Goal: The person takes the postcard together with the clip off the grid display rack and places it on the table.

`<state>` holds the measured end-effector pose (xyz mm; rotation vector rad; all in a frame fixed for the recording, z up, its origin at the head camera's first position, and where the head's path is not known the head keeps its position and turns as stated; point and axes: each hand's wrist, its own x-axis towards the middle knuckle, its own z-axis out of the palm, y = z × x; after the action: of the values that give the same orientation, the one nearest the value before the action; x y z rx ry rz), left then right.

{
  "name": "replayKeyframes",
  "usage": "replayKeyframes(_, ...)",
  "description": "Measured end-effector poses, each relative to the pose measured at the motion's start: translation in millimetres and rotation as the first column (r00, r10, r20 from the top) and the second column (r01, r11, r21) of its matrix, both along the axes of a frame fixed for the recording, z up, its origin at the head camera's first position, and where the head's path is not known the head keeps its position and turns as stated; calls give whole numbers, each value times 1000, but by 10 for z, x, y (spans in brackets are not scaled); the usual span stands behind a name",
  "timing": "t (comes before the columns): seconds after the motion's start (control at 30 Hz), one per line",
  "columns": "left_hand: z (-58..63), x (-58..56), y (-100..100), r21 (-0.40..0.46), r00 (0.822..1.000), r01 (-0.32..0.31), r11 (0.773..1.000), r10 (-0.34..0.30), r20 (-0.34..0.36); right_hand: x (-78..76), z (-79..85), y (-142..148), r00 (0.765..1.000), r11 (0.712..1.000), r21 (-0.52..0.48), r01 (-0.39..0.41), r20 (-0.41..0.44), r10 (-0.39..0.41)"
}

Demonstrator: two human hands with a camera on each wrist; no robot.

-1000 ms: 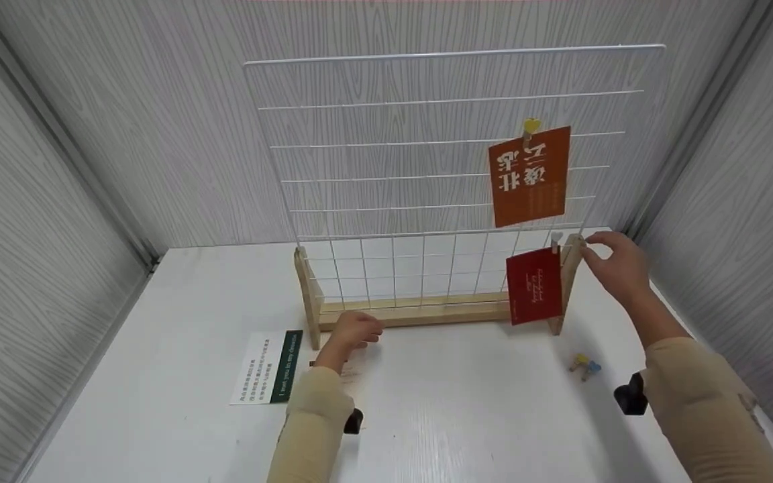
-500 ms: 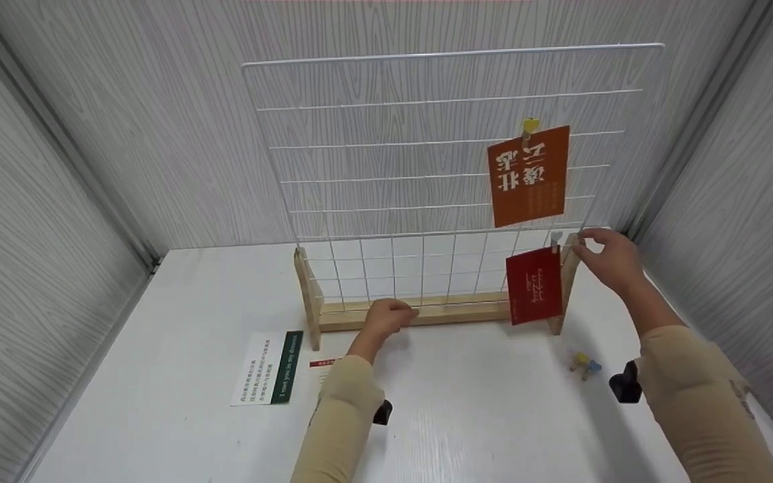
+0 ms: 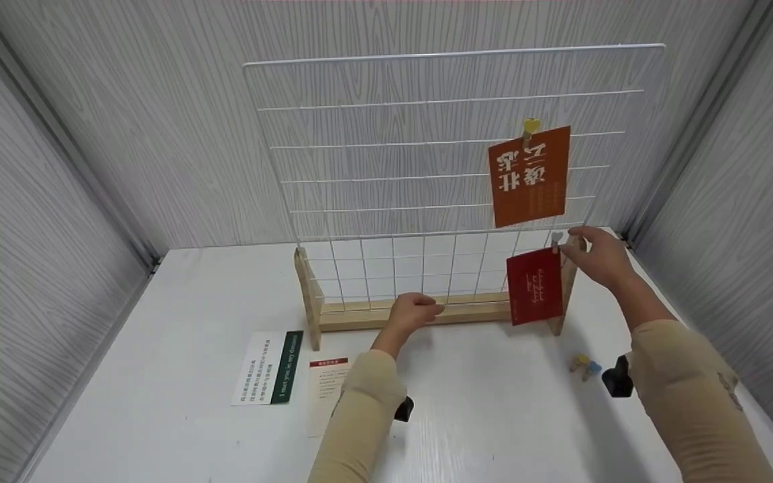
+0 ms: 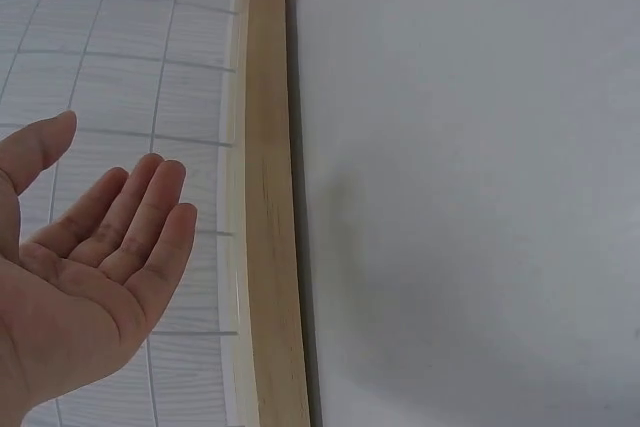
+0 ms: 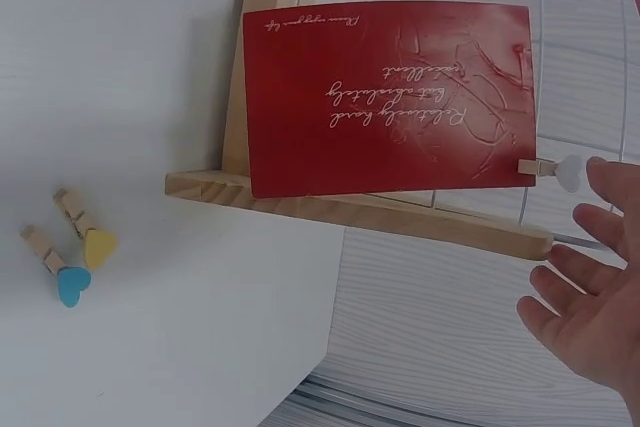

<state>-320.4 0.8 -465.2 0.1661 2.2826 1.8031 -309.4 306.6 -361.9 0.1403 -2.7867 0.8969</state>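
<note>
My left hand (image 3: 415, 312) hovers in front of the wire grid's wooden base bar (image 3: 474, 310); its fingers are loosely bent, with nothing held (image 4: 100, 267). At the grid's lower right hangs a red card (image 3: 534, 286) with white script, fastened by a wooden clothespin with a white heart (image 5: 571, 174). Beside that heart is my right hand (image 3: 600, 256), a fingertip very close to it; whether it touches I cannot tell. The right fingers (image 5: 560, 292) are spread, one near the tip of the wooden side post (image 5: 500, 237).
An orange card (image 3: 529, 178) hangs higher on the wire grid (image 3: 427, 144) from a yellow heart clothespin (image 3: 531, 127). Yellow (image 5: 98, 248) and blue (image 5: 72, 285) heart clothespins lie on the table at right. A green-and-white card (image 3: 267, 367) and a cream card (image 3: 327, 386) lie at left.
My left hand has moved right and slightly farther away, from over the cream card to the base bar, uncovering that card. My right hand has shifted left toward the white heart clothespin.
</note>
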Motion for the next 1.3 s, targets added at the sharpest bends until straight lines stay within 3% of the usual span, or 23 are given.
replayKeyframes(0.37,61,-4,288,-3,999,13,1000,-13,-31,-34,43,-27,998,1000,-1,3,67,-3)
replayKeyframes(0.6,107,-10,444,-128,997,1,992,-11,-78,-63,45,-49,995,1000,-3,6,102,-5)
replayKeyframes(0.77,145,-22,561,-140,994,15,990,-29,-101,-93,12,-49,995,1000,-16,17,102,-15)
replayKeyframes(1.0,278,-54,715,-169,991,9,986,-32,-132,-156,-15,-69,998,1000,8,10,68,-11)
replayKeyframes(1.3,435,-75,904,-173,983,-6,985,-26,-180,-172,-42,-122,997,998,-43,46,68,-43)
